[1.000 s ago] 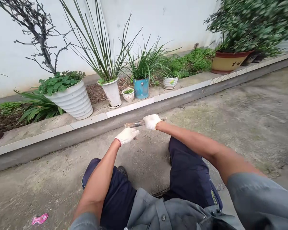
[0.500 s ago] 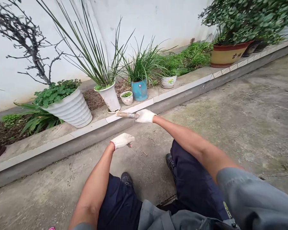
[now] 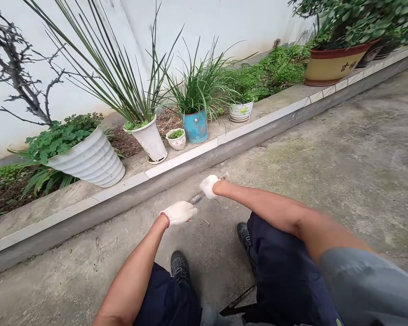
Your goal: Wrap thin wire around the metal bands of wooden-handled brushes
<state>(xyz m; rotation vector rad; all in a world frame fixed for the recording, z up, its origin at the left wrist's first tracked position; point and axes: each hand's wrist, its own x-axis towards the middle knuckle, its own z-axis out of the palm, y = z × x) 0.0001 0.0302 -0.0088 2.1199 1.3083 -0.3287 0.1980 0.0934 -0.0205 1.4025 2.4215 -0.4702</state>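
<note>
Your gloved right hand (image 3: pixel 210 186) is clenched around the stick (image 3: pixel 197 197) — one end juts out past it, the other slants down to your gloved left hand (image 3: pixel 179 212); whether those fingers grip it, I cannot tell.

The left glove (image 3: pixel 179 212) is white with a red cuff edge; the right glove (image 3: pixel 209 186), white. The stick (image 3: pixel 197 198) shows silvery grey. Twelve o'clock: a blue pot (image 3: pixel 196 127). Two o'clock: a yellow pot (image 3: pixel 328 69), red-brown rimmed, with black characters.
</note>
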